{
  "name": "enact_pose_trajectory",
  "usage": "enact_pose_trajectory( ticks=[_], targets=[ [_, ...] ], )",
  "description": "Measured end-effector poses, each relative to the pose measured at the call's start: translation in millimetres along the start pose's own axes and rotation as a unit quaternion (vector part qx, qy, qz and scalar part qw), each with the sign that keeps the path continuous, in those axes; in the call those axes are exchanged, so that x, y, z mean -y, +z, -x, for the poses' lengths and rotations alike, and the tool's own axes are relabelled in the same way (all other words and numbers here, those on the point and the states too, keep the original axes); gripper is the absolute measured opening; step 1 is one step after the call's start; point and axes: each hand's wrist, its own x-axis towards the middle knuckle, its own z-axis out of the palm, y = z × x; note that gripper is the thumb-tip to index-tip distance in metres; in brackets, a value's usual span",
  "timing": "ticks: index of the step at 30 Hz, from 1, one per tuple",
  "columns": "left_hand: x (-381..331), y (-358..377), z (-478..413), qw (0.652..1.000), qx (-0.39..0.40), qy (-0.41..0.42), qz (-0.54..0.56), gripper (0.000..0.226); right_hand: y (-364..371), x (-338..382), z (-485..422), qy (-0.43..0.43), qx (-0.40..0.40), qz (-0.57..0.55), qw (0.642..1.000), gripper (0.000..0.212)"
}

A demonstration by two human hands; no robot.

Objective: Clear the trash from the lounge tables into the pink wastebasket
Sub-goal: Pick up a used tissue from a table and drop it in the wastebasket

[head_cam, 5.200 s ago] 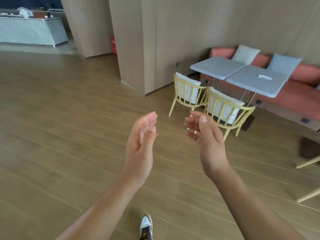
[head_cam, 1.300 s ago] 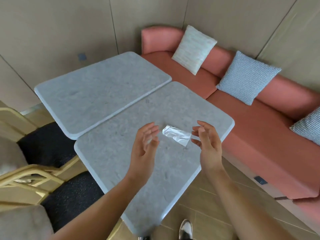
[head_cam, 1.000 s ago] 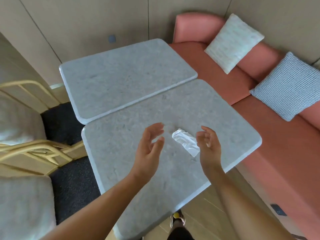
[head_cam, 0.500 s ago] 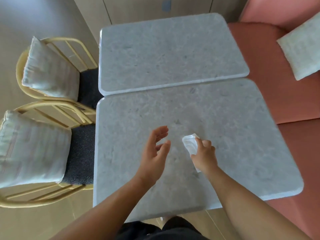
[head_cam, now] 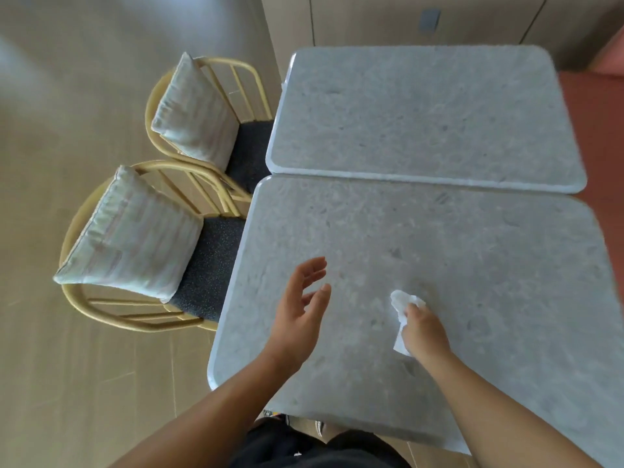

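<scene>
Crumpled white paper [head_cam: 402, 301], the only trash in view, sits low and right of centre in the frame, on the nearer grey stone surface [head_cam: 472, 251]. Right hand [head_cam: 424, 329] lies over it from above, knuckles up. Its fingers [head_cam: 414, 309] are curled over the paper's middle and pinch it. One wrinkled end sticks out past the fingertips toward the upper left, and a flat end shows beneath the heel of the hand at lower left, so the paper runs under the palm rather than beside it. Whether it has left the stone cannot be told; it looks to be touching or just above it. The overhand grip suits a thin, limp scrap, since gathering it into the fist probably stops it sliding on the smooth top. Left hand [head_cam: 297, 319] hovers just left of the paper and apart from it. Its palm is turned inward and its fingers [head_cam: 314, 269] are relaxed and hold nothing, seemingly ready to help. A second surface [head_cam: 422, 113] abuts the first in the upper half of the frame. Two yellow chairs [head_cam: 141, 251] with pale cushions stand at left, tucked against both. The pink wastebasket is not in view, so the carry is not yet done.
</scene>
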Motion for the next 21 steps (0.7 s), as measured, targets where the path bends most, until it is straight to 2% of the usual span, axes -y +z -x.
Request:
enact_pose_trajectory(
  ticks=[2,6,11,14,19,21],
  targets=[
    [-3.7,-18.5,5.0,0.999,-0.035,0.004,0.005,0.041,-7.0,30.2,0.1,-0.048,-0.018,-0.053,0.997,0.040],
    [-11.3,-64.7,15.6,0.994,-0.109,0.012,0.004,0.034,-28.1,117.5,7.3,-0.134,-0.047,-0.137,0.980,0.014],
    [-29.4,-129.6,38.5,0.977,-0.209,0.031,0.024,0.044,-49.1,227.8,42.2,-0.243,-0.047,-0.249,0.936,0.019],
    [-37.9,-166.7,52.5,0.962,-0.266,0.053,0.041,0.038,-54.2,280.0,74.5,-0.307,-0.011,-0.309,0.900,0.022],
    [-50.5,-226.1,78.8,0.934,-0.337,0.097,0.074,0.036,-52.4,350.4,138.0,-0.358,0.093,-0.433,0.822,0.018],
    [-52.7,-252.5,94.1,0.922,-0.360,0.112,0.083,0.036,-47.2,377.4,166.8,-0.392,0.109,-0.455,0.792,0.026]
  ],
)
